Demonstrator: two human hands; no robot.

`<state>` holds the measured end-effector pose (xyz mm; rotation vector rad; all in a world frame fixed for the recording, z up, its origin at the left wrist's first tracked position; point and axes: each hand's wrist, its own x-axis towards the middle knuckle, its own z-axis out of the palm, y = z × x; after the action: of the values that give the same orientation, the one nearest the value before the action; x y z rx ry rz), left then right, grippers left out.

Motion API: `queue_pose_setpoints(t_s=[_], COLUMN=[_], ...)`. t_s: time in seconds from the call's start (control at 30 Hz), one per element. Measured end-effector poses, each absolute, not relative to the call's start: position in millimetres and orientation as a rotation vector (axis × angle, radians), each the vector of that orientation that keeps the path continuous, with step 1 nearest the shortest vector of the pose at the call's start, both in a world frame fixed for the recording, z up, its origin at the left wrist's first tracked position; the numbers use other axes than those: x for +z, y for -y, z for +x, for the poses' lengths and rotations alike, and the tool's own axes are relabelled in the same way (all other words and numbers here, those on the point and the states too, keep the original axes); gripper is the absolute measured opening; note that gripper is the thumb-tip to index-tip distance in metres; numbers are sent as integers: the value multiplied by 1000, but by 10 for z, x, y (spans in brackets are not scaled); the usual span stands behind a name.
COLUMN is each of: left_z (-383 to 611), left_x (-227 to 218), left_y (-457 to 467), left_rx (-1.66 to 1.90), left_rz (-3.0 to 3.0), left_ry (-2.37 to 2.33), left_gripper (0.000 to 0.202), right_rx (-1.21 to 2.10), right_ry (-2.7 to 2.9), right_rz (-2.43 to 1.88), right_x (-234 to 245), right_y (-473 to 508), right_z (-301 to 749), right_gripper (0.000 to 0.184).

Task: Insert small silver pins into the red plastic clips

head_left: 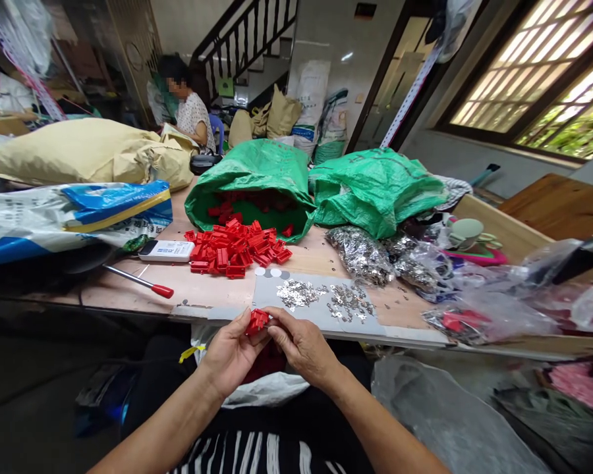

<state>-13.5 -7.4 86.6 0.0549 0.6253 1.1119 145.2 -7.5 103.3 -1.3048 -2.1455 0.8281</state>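
Note:
My left hand (230, 355) is closed around a small red plastic part (257, 320), held just below the table's front edge. My right hand (299, 342) pinches at the same part from the right, fingers pressed together. On the table ahead lies a pile of the same red parts (234, 247), spilling from an open green sack (257, 174). Small shiny metal pieces (326, 297) are scattered on a grey sheet (267, 293) right in front of my hands.
A second green sack (375, 187), clear bags of metal pieces (360, 253), a red-handled screwdriver (143, 283), a white remote (167, 250) and large sacks (79, 155) crowd the wooden table (128, 293). Two people sit at the far left. A white bag lies in my lap.

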Motion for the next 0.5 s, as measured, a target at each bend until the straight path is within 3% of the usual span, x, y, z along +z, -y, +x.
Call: queue_pose_setpoints(t_s=[0.5], left_z=[-53], left_x=[820], left_y=[87], left_rx=[1161], left_rz=[14], left_ry=[-605], left_gripper=[24], right_rx=[833], right_ry=[1918], right_rz=[-1232], right_x=[912], right_y=[51], right_z=[1370], right_gripper=[32])
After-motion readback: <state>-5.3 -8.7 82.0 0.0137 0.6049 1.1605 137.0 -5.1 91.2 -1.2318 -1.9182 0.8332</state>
